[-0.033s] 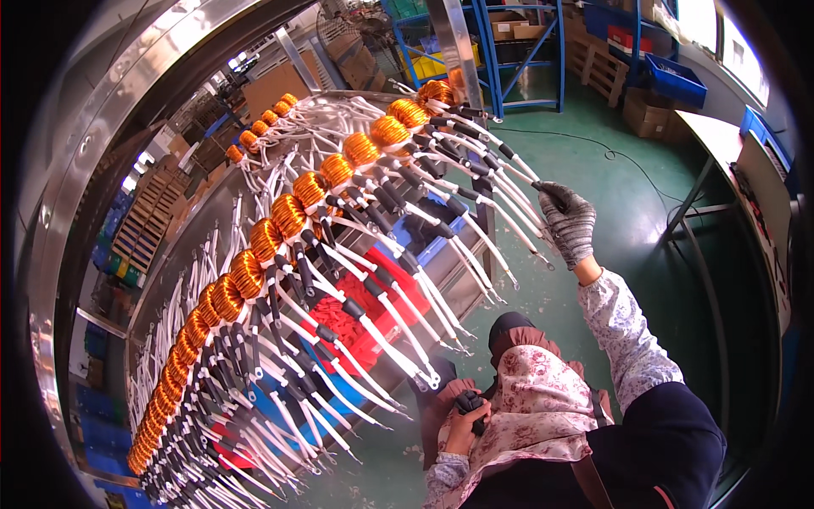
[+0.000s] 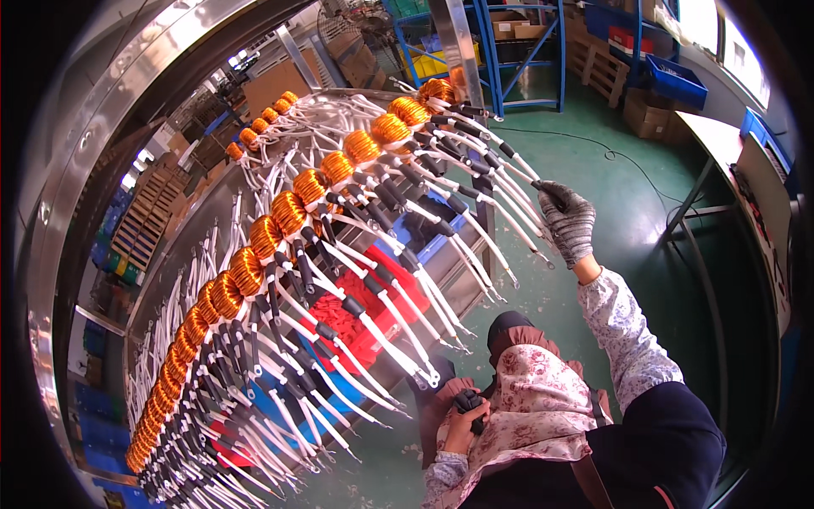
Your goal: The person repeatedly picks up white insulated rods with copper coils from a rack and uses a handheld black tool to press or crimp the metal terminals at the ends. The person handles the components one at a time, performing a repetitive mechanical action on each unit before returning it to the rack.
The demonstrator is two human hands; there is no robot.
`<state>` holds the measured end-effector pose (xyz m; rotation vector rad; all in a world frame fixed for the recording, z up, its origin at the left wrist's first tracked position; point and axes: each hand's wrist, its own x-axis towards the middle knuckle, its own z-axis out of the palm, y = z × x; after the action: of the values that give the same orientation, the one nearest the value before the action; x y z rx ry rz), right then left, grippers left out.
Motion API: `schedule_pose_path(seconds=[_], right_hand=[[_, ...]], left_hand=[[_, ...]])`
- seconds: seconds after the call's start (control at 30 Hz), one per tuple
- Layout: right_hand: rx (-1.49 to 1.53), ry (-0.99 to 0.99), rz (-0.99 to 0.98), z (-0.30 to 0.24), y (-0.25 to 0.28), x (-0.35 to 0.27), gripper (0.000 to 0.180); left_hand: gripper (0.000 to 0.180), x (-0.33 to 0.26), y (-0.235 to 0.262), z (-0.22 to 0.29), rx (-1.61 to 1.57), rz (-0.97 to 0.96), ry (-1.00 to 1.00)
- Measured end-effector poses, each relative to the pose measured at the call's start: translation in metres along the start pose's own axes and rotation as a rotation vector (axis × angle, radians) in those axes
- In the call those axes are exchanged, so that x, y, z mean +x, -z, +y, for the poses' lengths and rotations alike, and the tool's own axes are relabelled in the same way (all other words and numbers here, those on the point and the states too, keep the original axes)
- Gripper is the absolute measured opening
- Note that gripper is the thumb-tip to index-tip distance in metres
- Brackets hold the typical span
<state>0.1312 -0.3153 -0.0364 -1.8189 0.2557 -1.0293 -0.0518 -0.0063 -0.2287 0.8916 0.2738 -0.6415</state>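
My right hand [image 2: 566,222], in a grey knit glove, is reached out to the right end of a row of copper-wound ring coils [image 2: 363,146]. Its fingers are closed at the tip of a white cable [image 2: 519,163], one of several hanging from the coils with black sleeves and metal lugs. Down by my body, my left hand [image 2: 462,427] is closed, with dark material about its fingers. Whether that is a glove or a held thing cannot be made out. It touches no cable.
Beneath the cables are a red bin [image 2: 373,297] of red pieces and a blue bin [image 2: 326,382]. A metal frame [image 2: 51,280] curves along the left. Blue shelving [image 2: 555,51] stands at the back, a table [image 2: 721,144] at the right, and a thin cord [image 2: 610,155] crosses the green floor.
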Motion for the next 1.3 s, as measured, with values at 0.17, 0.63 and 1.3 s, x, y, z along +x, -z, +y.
schedule_pose_path(seconds=[0.17,0.63,1.3], right_hand=[[-0.021,0.039,-0.018,0.006,0.001,0.002,0.020],[-0.049,-0.047,0.045,0.011,0.010,-0.009,0.026],[0.264,-0.883,-0.930,-0.005,0.028,-0.270,0.033]], left_hand=[[0.040,0.000,0.003,0.000,-0.039,-0.017,-0.016],[0.044,0.005,0.006,0.012,-0.078,-0.217,-0.030],[0.039,0.001,-0.005,0.007,0.068,-0.060,-0.101]])
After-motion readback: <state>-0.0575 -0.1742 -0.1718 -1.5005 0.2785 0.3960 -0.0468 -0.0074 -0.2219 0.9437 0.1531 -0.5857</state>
